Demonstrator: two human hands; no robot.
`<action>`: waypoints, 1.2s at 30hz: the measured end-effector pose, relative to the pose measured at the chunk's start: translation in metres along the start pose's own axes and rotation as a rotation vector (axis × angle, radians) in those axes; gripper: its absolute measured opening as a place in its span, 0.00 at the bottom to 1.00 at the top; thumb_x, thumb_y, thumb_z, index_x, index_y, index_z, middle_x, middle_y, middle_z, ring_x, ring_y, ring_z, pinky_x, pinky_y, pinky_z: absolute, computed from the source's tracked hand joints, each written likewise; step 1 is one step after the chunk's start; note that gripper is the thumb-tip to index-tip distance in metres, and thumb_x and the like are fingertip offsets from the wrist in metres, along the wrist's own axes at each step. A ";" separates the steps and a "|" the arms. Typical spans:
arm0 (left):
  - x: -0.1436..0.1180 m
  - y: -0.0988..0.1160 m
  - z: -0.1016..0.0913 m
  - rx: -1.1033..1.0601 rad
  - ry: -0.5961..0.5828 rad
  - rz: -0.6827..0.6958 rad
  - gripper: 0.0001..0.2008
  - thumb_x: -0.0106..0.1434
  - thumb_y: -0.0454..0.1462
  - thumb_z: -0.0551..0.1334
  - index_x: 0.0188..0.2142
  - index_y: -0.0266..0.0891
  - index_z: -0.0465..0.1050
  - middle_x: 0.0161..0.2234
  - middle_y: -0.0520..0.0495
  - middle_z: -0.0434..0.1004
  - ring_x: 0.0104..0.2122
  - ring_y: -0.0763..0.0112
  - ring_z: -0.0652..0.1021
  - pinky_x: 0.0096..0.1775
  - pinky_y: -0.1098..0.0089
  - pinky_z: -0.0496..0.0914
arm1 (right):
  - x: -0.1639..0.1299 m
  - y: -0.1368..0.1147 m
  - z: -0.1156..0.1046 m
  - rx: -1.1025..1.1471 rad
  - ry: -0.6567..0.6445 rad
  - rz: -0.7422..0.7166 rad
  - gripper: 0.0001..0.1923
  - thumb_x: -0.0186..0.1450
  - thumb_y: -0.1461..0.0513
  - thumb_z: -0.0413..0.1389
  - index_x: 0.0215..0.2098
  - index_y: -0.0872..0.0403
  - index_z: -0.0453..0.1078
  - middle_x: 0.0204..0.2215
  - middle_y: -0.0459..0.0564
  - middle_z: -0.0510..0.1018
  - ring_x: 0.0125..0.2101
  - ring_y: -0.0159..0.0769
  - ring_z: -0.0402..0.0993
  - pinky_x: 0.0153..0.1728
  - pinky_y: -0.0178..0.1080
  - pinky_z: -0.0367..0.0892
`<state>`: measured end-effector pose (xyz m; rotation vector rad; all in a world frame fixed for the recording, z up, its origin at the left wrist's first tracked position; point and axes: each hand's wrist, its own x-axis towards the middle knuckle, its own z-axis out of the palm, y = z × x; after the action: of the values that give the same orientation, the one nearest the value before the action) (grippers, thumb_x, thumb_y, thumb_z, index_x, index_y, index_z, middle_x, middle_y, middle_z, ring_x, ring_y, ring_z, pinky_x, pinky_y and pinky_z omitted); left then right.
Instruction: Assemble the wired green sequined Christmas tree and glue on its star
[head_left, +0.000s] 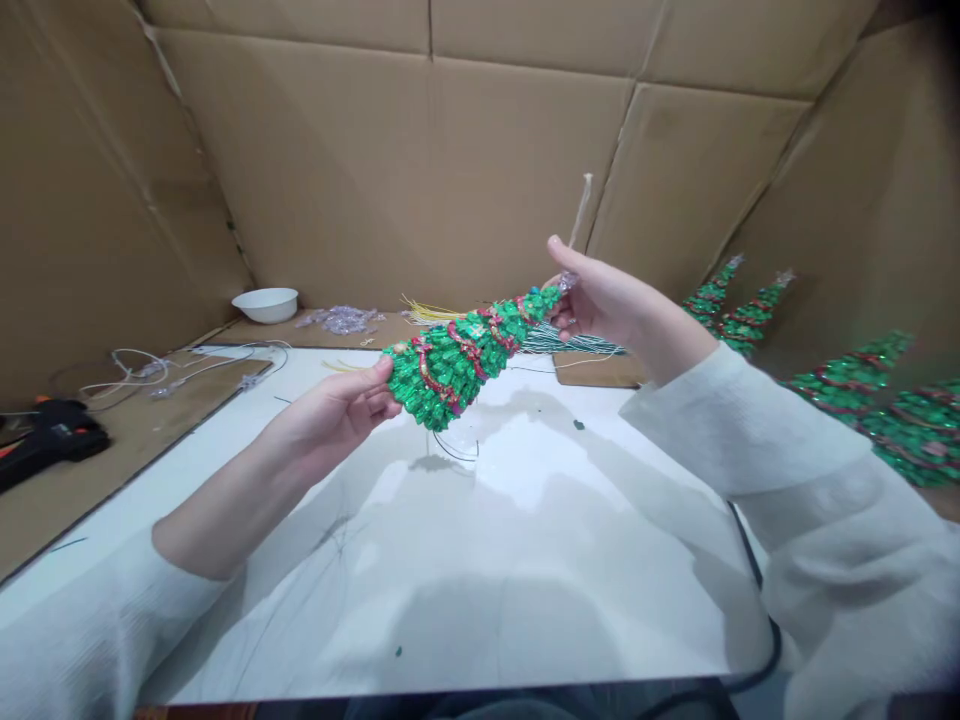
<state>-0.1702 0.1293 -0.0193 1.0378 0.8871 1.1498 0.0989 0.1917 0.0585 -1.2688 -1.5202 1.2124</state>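
A small green tinsel Christmas tree (469, 352) wound with a red garland is held on its side above the white table (525, 560). My left hand (349, 410) grips its wide base at the lower left. My right hand (600, 295) pinches the narrow tip at the upper right, where a clear shiny topper sits. A pale string or stick (579, 208) rises from behind my right fingers. Both forearms wear white sleeves.
Several finished green trees (862, 385) lie at the right. A white bowl (265, 304), clear beads (341, 319), yellow wires (431, 312) and green stems (570, 343) sit at the back. A black glue gun (45, 440) rests at the left on cardboard. Cardboard walls surround the table.
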 end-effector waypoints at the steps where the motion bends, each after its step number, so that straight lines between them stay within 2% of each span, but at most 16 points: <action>1: 0.000 0.000 0.001 0.005 0.009 0.009 0.06 0.54 0.39 0.67 0.31 0.40 0.74 0.24 0.54 0.74 0.23 0.79 0.71 0.28 0.76 0.69 | 0.002 -0.002 0.000 -0.011 0.007 0.000 0.30 0.60 0.39 0.46 0.20 0.56 0.59 0.20 0.46 0.62 0.24 0.29 0.63 0.27 0.37 0.60; 3: 0.000 0.000 0.002 0.018 0.008 0.028 0.08 0.57 0.38 0.64 0.37 0.40 0.76 0.35 0.50 0.79 0.33 0.74 0.76 0.36 0.73 0.71 | 0.006 -0.003 0.000 -0.020 0.017 -0.007 0.28 0.61 0.40 0.47 0.21 0.55 0.59 0.21 0.47 0.62 0.25 0.30 0.63 0.26 0.37 0.62; 6: 0.000 -0.002 0.002 0.008 -0.064 0.053 0.08 0.60 0.38 0.62 0.39 0.40 0.76 0.42 0.48 0.79 0.41 0.71 0.77 0.46 0.70 0.71 | 0.010 0.003 -0.002 -0.011 -0.009 -0.022 0.28 0.62 0.40 0.46 0.22 0.55 0.60 0.20 0.47 0.62 0.23 0.29 0.61 0.25 0.36 0.62; 9: -0.001 -0.004 0.002 0.014 -0.156 0.076 0.09 0.59 0.39 0.63 0.39 0.39 0.77 0.44 0.47 0.79 0.43 0.69 0.77 0.48 0.69 0.70 | 0.013 0.009 -0.003 0.018 -0.046 -0.045 0.26 0.61 0.40 0.47 0.23 0.54 0.61 0.19 0.46 0.63 0.19 0.27 0.58 0.23 0.35 0.62; 13: -0.005 -0.010 0.004 0.100 -0.203 0.187 0.14 0.57 0.39 0.65 0.43 0.39 0.74 0.44 0.45 0.79 0.43 0.62 0.78 0.48 0.65 0.70 | 0.014 0.014 -0.003 0.105 -0.077 -0.015 0.24 0.62 0.43 0.48 0.23 0.54 0.64 0.17 0.45 0.65 0.18 0.27 0.59 0.21 0.34 0.62; 18: -0.018 -0.022 0.012 0.227 -0.120 0.363 0.21 0.55 0.39 0.66 0.48 0.44 0.68 0.46 0.47 0.77 0.46 0.61 0.76 0.47 0.65 0.71 | 0.019 0.025 -0.007 0.236 -0.020 0.003 0.26 0.68 0.49 0.42 0.24 0.57 0.68 0.16 0.45 0.67 0.19 0.23 0.63 0.26 0.32 0.63; 20: -0.023 -0.028 0.011 0.287 -0.069 0.407 0.20 0.56 0.40 0.66 0.48 0.44 0.67 0.46 0.46 0.77 0.46 0.62 0.76 0.46 0.66 0.71 | 0.021 0.036 -0.008 0.302 0.053 -0.043 0.27 0.69 0.50 0.41 0.24 0.59 0.68 0.17 0.45 0.68 0.19 0.21 0.63 0.28 0.31 0.63; 22: -0.026 -0.035 0.008 0.377 0.001 0.478 0.21 0.56 0.40 0.65 0.49 0.43 0.65 0.46 0.46 0.76 0.45 0.62 0.77 0.47 0.65 0.70 | 0.021 0.048 -0.005 0.342 0.150 -0.027 0.28 0.68 0.48 0.41 0.23 0.58 0.68 0.15 0.45 0.67 0.17 0.23 0.61 0.25 0.31 0.63; 24: -0.026 -0.043 0.002 0.502 0.120 0.595 0.22 0.56 0.40 0.66 0.49 0.42 0.64 0.45 0.46 0.76 0.45 0.61 0.76 0.47 0.64 0.69 | 0.017 0.060 0.004 0.365 0.127 0.033 0.33 0.66 0.43 0.38 0.26 0.59 0.71 0.16 0.46 0.67 0.16 0.26 0.61 0.23 0.34 0.64; 26: -0.023 -0.053 -0.005 0.624 0.210 0.699 0.20 0.55 0.40 0.66 0.46 0.41 0.65 0.43 0.47 0.76 0.44 0.62 0.77 0.44 0.66 0.70 | 0.011 0.066 0.016 0.404 0.060 0.021 0.36 0.63 0.40 0.38 0.28 0.58 0.72 0.17 0.47 0.68 0.17 0.28 0.63 0.24 0.35 0.66; 29: -0.015 -0.068 -0.016 0.838 0.274 0.850 0.16 0.55 0.40 0.66 0.42 0.42 0.65 0.36 0.49 0.77 0.37 0.65 0.79 0.35 0.71 0.71 | 0.000 0.066 0.033 0.461 -0.052 -0.149 0.32 0.59 0.38 0.45 0.29 0.56 0.73 0.20 0.47 0.70 0.20 0.29 0.66 0.26 0.35 0.66; 31: -0.009 -0.077 -0.024 1.019 0.274 0.984 0.12 0.56 0.40 0.65 0.38 0.42 0.67 0.29 0.51 0.77 0.29 0.67 0.79 0.29 0.73 0.70 | -0.006 0.062 0.040 0.478 -0.060 -0.244 0.27 0.56 0.39 0.52 0.25 0.55 0.71 0.20 0.46 0.71 0.21 0.30 0.66 0.26 0.36 0.66; 33: -0.001 -0.084 -0.034 1.174 0.217 1.114 0.06 0.57 0.40 0.64 0.33 0.42 0.69 0.24 0.52 0.76 0.24 0.68 0.77 0.28 0.71 0.70 | -0.011 0.059 0.043 0.464 -0.041 -0.295 0.23 0.55 0.43 0.58 0.21 0.55 0.69 0.20 0.46 0.71 0.22 0.29 0.66 0.27 0.36 0.66; 36: 0.013 -0.092 -0.053 1.253 0.140 1.103 0.06 0.57 0.43 0.62 0.27 0.44 0.72 0.24 0.49 0.77 0.27 0.63 0.78 0.31 0.67 0.71 | -0.017 0.059 0.042 0.435 -0.034 -0.336 0.19 0.56 0.47 0.59 0.23 0.55 0.70 0.21 0.45 0.71 0.23 0.28 0.67 0.29 0.35 0.66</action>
<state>-0.1913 0.1430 -0.1234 2.7221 1.1945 1.5314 0.0750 0.1698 -0.0079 -0.6816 -1.3312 1.2540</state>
